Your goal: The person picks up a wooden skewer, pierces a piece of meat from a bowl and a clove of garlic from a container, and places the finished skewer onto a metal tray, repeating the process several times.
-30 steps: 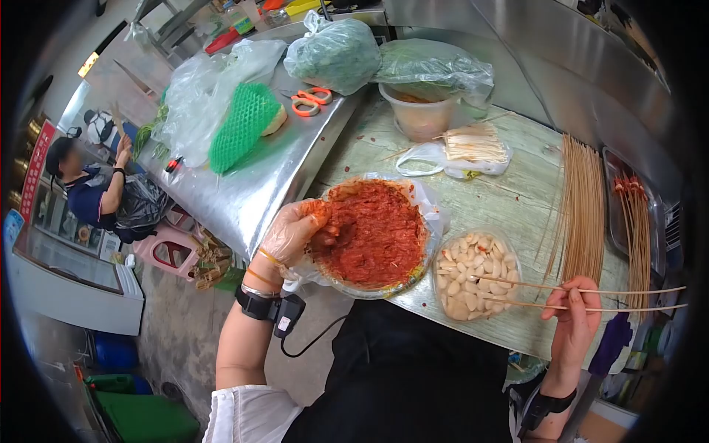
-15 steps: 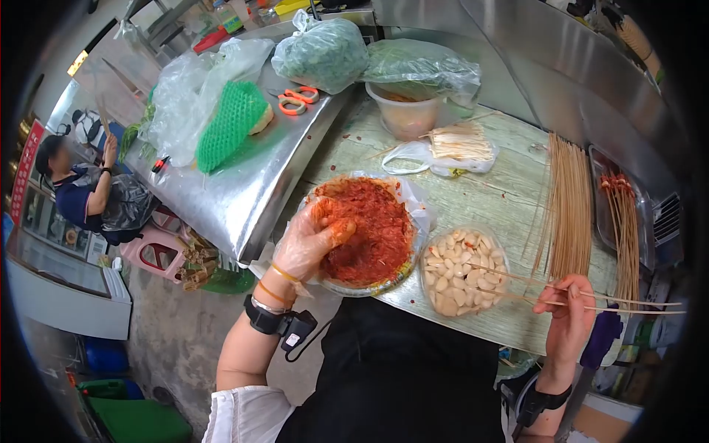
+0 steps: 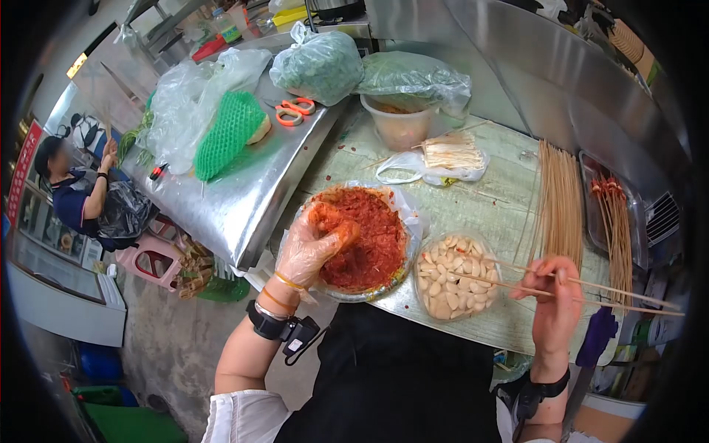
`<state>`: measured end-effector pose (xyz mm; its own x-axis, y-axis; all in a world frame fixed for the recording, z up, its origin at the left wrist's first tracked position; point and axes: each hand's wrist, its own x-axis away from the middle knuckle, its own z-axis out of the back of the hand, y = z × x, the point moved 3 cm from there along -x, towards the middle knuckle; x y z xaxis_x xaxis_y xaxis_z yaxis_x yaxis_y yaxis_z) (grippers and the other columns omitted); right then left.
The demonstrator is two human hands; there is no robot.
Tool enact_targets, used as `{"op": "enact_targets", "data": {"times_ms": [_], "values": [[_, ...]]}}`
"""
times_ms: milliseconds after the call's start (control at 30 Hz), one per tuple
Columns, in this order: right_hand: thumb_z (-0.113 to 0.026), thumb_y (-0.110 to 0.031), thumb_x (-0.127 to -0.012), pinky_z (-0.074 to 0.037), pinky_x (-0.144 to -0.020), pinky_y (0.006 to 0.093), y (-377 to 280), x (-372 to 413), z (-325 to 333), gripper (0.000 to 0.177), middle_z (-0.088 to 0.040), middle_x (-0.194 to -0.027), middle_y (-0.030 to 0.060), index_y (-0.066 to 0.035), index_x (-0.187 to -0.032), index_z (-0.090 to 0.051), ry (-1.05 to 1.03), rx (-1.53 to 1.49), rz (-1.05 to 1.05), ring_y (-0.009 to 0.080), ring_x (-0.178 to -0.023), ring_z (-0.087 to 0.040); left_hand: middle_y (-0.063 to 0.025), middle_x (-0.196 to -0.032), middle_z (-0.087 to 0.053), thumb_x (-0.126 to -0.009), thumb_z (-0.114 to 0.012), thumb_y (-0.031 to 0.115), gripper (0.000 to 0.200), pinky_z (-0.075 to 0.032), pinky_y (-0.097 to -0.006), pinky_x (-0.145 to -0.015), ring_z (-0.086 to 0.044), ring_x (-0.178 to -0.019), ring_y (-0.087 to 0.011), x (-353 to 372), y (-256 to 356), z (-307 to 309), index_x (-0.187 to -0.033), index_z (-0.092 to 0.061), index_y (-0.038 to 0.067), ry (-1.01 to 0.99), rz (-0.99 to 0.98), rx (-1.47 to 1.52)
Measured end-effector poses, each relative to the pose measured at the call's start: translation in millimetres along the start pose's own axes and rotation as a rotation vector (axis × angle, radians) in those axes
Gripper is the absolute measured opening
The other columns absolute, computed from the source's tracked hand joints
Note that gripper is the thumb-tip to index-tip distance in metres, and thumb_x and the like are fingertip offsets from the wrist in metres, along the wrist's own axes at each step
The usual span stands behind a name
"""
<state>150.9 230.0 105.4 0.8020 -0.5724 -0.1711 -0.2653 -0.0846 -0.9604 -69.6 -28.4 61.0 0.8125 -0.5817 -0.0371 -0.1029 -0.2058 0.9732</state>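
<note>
My left hand [image 3: 316, 247], in a clear plastic glove with rubber bands at the wrist, is over the left side of a bowl of red minced mixture [image 3: 373, 247]. Its fingers are curled together and coated red; whether they hold some of the mixture is hidden. My right hand [image 3: 550, 295] grips two long bamboo skewers [image 3: 598, 301] like chopsticks. Their tips reach over a clear tub [image 3: 422, 295] of peeled garlic cloves [image 3: 459, 284], just right of the bowl.
Behind lie a bundle of short sticks [image 3: 454, 151] and a plastic tub [image 3: 399, 125]. Long skewers [image 3: 559, 203] and a tray with loaded skewers [image 3: 611, 199] are at right. The steel counter [image 3: 221, 214] holds orange-handled scissors [image 3: 295, 111] and green netting [image 3: 230, 136]. Another person [image 3: 88, 192] sits left.
My right hand has moved slightly left and up, and the skewer tips over the garlic are farther apart. My left hand stays curled at the bowl. The view has shifted a little.
</note>
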Motion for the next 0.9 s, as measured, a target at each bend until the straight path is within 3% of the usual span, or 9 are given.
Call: {"op": "enact_targets", "data": {"times_ms": [167,267,367,433,533,567,667,833,900], "values": [[-0.042,-0.021,-0.095,-0.053,-0.065,0.0302,6,-16,-20,0.020,-0.054,-0.091,0.0098,-0.002,-0.095,-0.049,-0.088,-0.001,0.040,0.0156,-0.072,-0.059,-0.0092,-0.109,-0.061,-0.086,-0.063,0.009,0.035,-0.050,-0.0328,-0.086,-0.059,-0.100,-0.0175,2,1,-4,-0.117,-0.051,-0.001,-0.016,0.036,0.055],[-0.041,-0.021,-0.097,-0.053,-0.072,0.0307,3,-23,-39,0.026,-0.055,-0.091,0.0096,0.002,-0.097,-0.054,-0.166,-0.067,0.046,0.0207,-0.080,-0.064,-0.0101,-0.105,-0.062,-0.089,-0.059,0.015,0.029,-0.051,-0.0355,-0.084,-0.061,-0.097,-0.0188,5,1,-12,-0.112,-0.054,0.000,-0.011,0.072,0.250],[-0.042,-0.025,-0.096,-0.055,-0.066,0.0316,2,-26,-50,0.028,-0.055,-0.089,0.0100,0.001,-0.094,-0.053,-0.189,-0.098,-0.042,0.0186,-0.078,-0.063,-0.0111,-0.104,-0.063,-0.090,-0.057,0.017,0.024,-0.051,-0.0370,-0.084,-0.061,-0.095,-0.0193,6,-1,-15,-0.107,-0.056,0.000,0.023,0.053,0.447],[-0.042,-0.025,-0.096,-0.055,-0.065,0.0312,4,-27,-57,0.028,-0.054,-0.089,0.0098,0.001,-0.093,-0.052,-0.192,-0.103,-0.021,0.0184,-0.076,-0.062,-0.0120,-0.104,-0.063,-0.089,-0.059,0.018,0.024,-0.051,-0.0356,-0.085,-0.062,-0.095,-0.0197,7,-6,-14,-0.104,-0.056,0.000,-0.051,0.010,0.276],[-0.042,-0.027,-0.096,-0.055,-0.062,0.0304,6,-25,-59,0.029,-0.054,-0.087,0.0093,0.000,-0.091,-0.052,-0.156,-0.095,0.014,0.0171,-0.071,-0.061,-0.0135,-0.105,-0.063,-0.087,-0.060,0.018,0.027,-0.050,-0.0336,-0.087,-0.061,-0.097,-0.0199,9,-5,-21,-0.104,-0.054,-0.001,0.009,-0.005,0.123],[-0.042,-0.027,-0.096,-0.054,-0.060,0.0300,5,-27,-59,0.029,-0.054,-0.086,0.0090,0.000,-0.091,-0.052,-0.116,-0.082,0.046,0.0161,-0.069,-0.060,-0.0144,-0.106,-0.063,-0.086,-0.060,0.017,0.030,-0.050,-0.0315,-0.088,-0.061,-0.098,-0.0192,12,-5,-22,-0.107,-0.052,-0.002,-0.013,-0.067,0.230],[-0.042,-0.027,-0.096,-0.054,-0.059,0.0303,4,-24,-55,0.029,-0.054,-0.085,0.0087,-0.001,-0.091,-0.052,-0.094,-0.093,0.058,0.0142,-0.070,-0.058,-0.0146,-0.108,-0.063,-0.090,-0.054,0.012,0.028,-0.049,-0.0307,-0.089,-0.061,-0.098,-0.0184,10,-7,-20,-0.112,-0.051,-0.005,0.010,-0.014,0.208],[-0.042,-0.027,-0.096,-0.054,-0.060,0.0290,-1,-17,-33,0.028,-0.055,-0.082,0.0084,-0.001,-0.091,-0.052,-0.078,0.009,0.074,0.0152,-0.065,-0.059,-0.0094,-0.102,-0.064,-0.091,-0.051,0.007,0.022,-0.049,-0.0271,-0.084,-0.060,-0.092,-0.0137,8,-10,-19,-0.108,-0.058,-0.004,0.070,-0.022,0.082],[-0.042,-0.026,-0.097,-0.054,-0.060,0.0281,-2,-14,-20,0.028,-0.056,-0.081,0.0087,-0.001,-0.090,-0.053,-0.028,0.031,0.057,0.0156,-0.063,-0.060,-0.0064,-0.100,-0.063,-0.088,-0.057,0.011,0.024,-0.048,-0.0253,-0.083,-0.059,-0.091,-0.0121,4,-12,-19,-0.107,-0.059,-0.003,0.132,-0.238,-0.180]]}}
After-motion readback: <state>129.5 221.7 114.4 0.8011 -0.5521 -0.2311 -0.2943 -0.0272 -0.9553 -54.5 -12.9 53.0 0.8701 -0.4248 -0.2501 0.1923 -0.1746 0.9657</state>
